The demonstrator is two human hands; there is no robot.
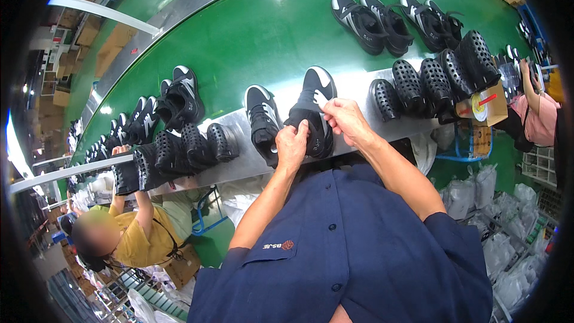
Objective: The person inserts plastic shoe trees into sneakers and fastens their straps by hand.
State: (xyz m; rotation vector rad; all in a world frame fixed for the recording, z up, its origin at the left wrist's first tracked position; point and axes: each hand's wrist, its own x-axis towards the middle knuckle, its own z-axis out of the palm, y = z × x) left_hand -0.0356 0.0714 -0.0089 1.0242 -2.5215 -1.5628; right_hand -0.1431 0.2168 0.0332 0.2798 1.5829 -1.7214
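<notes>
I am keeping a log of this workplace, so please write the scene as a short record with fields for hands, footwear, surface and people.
Left hand: at the opening of a black-and-white shoe
Right hand: fingertips together at that shoe's right side; what they pinch is unclear
Second shoe: to its left, untouched, toe pointing away from the wearer
Nearby: black perforated pieces, grouped left and right
Surface: green tabletop with a grey metal edge
People: one in yellow, left; another in pink, far right

Shoe pair between shoe forms, more shoes on belt beyond
</notes>
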